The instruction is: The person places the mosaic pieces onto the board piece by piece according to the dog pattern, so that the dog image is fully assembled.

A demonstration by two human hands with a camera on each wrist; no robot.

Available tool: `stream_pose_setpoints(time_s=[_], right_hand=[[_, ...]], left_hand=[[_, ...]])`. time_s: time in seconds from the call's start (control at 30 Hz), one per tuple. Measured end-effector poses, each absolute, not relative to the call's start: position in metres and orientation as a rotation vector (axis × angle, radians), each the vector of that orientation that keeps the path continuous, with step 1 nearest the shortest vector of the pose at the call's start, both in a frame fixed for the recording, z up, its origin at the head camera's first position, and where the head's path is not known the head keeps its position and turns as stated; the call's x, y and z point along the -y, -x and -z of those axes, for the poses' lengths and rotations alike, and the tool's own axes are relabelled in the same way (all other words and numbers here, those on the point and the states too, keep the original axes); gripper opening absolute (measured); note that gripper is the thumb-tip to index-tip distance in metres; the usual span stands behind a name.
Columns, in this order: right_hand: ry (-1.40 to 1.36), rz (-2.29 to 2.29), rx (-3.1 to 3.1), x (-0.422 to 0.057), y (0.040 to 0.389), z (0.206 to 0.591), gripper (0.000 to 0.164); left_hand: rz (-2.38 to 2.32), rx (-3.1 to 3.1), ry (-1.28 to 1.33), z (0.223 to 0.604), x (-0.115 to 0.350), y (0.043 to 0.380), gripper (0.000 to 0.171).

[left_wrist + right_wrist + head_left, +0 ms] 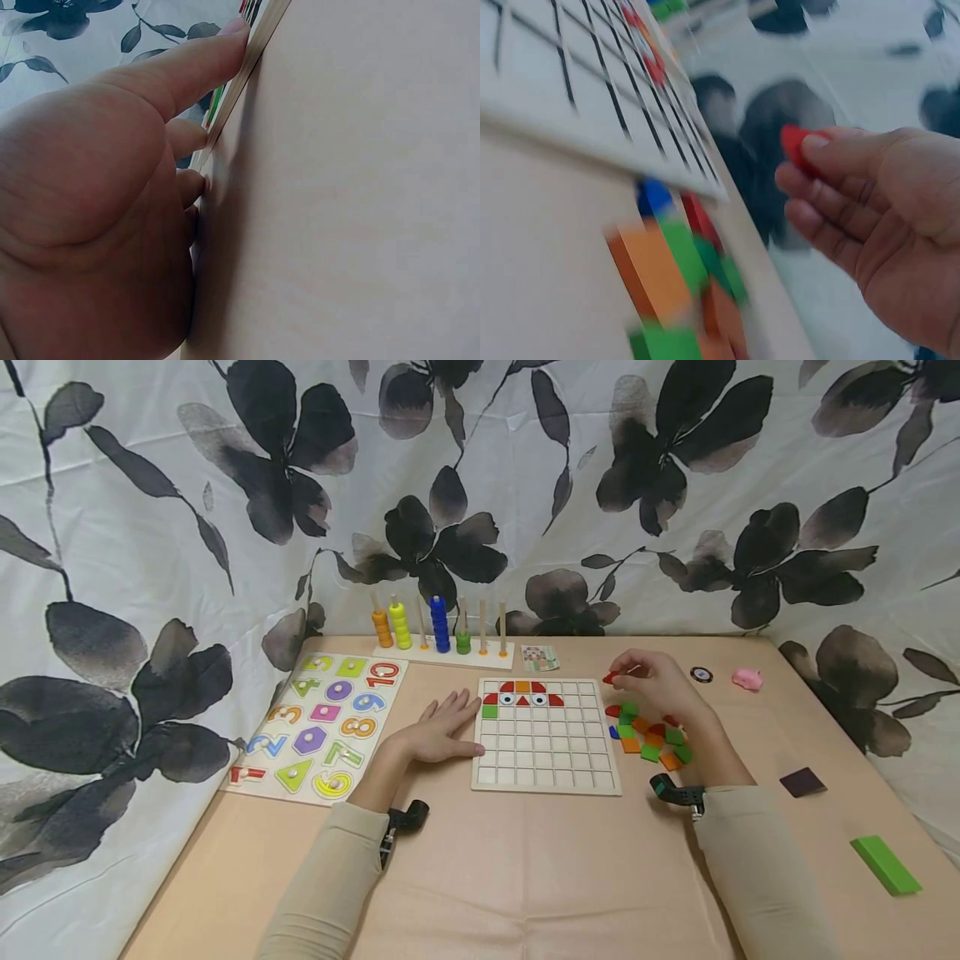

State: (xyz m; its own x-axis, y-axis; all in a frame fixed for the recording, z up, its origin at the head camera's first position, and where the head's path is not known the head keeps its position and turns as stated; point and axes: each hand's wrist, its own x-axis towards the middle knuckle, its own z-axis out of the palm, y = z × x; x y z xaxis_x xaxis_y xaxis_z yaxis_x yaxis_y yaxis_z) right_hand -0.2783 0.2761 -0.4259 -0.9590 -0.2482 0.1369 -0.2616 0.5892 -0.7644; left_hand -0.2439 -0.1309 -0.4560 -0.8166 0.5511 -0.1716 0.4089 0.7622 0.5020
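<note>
Between thumb and fingertips my right hand [660, 687] pinches a small red block [793, 148], held just off the upper right corner of the white grid board [546, 752]. Fingers extended, my left hand [438, 733] rests at the board's left edge, its thumb touching the rim. Red, orange, white eye-printed and green tiles fill part of the board's upper rows, with a green tile [490, 712] at the left side. Under the right hand lies a loose pile of red, green, orange and blue blocks [660, 262], beside the board's right edge.
A number-and-shape puzzle board [307, 718] lies at left. Behind stands a peg stacker [480, 658] with coloured rings, next to a small picture card [540, 657]. To the right are a black round disc [701, 674], a pink figure [747, 679], a dark square [802, 782] and a green block [885, 865].
</note>
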Motion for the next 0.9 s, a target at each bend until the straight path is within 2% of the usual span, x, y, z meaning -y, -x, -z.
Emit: stream_pose_setpoints(time_s=[0.23,0.53,0.9], right_hand=[[-0.686,-1.455,2.675,-0.216,0.280,0.421,0.010],[-1.126,-1.096,2.698,-0.142,0.288,0.428,0.007],[-1.261,-0.929,2.849,-0.122,0.289,0.435,0.008]], left_hand=[[-0.640,-2.657,-0.745,0.458,0.132,0.243,0.090],[-0.622,-2.658,-0.751,0.457,0.131,0.244,0.091],[-0.621,-2.654,-0.751,0.456,0.131,0.244,0.092]])
